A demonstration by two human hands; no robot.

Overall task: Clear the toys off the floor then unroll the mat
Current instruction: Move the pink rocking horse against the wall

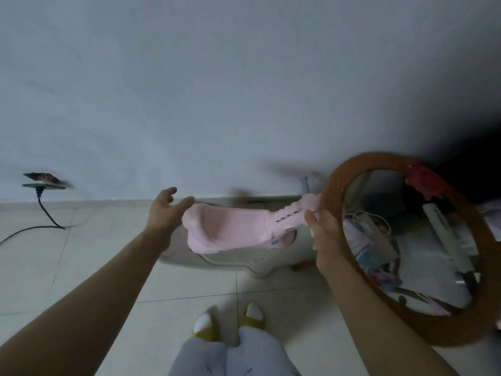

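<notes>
A pink and white ride-on toy (233,229) stands on the tiled floor against the wall, its pink seat facing me and its handlebar post at the right. My left hand (166,210) hovers at the seat's rear end with fingers spread and loosely bent, thumb just touching or nearly touching the edge. My right hand (324,232) is beside the pink neck under the handlebar, fingers straight along it. No mat shows in this view.
A round mirror in a brown woven frame (336,185) leans at the right, close to my right hand. A wall socket (44,184) with a black cable (46,213) is at the left. My slippered feet (227,321) stand on pale tiles (81,267).
</notes>
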